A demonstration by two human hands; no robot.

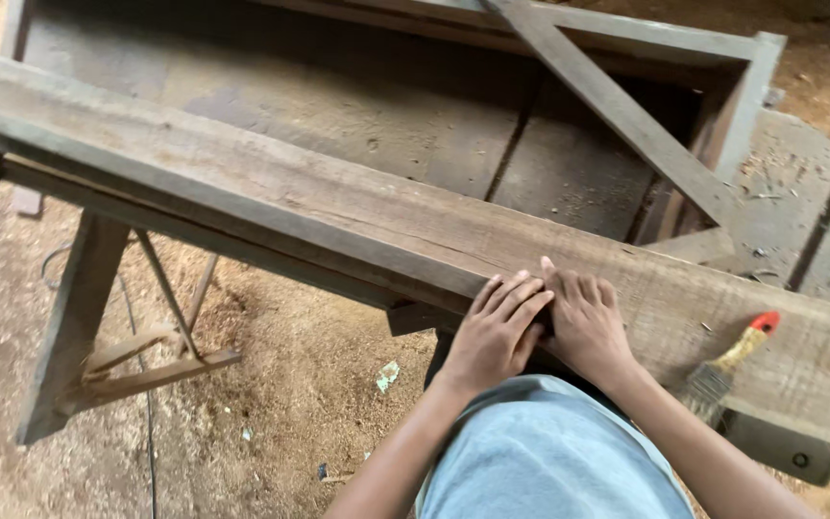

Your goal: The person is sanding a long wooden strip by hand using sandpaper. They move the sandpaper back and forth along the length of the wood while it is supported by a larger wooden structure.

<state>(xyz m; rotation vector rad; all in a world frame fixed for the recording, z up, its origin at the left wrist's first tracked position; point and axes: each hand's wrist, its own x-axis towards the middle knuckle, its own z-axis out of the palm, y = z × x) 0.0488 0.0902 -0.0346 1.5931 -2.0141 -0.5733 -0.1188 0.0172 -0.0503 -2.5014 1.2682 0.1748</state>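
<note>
A long rough wooden plank (271,183) runs from the upper left to the lower right across a wooden trestle. My left hand (497,332) and my right hand (583,322) lie side by side, pressed flat on the plank's near edge, fingers together and pointing away from me. Something dark shows between the two hands, too hidden to identify. A paintbrush (727,365) with a yellow handle and red tip lies on the plank to the right of my right hand, untouched.
A trestle leg with cross braces (74,327) stands at the left on a sawdust-covered floor (280,384). Behind the plank lies a large wooden frame with a diagonal brace (617,106). Boards with shavings (799,202) are at the right.
</note>
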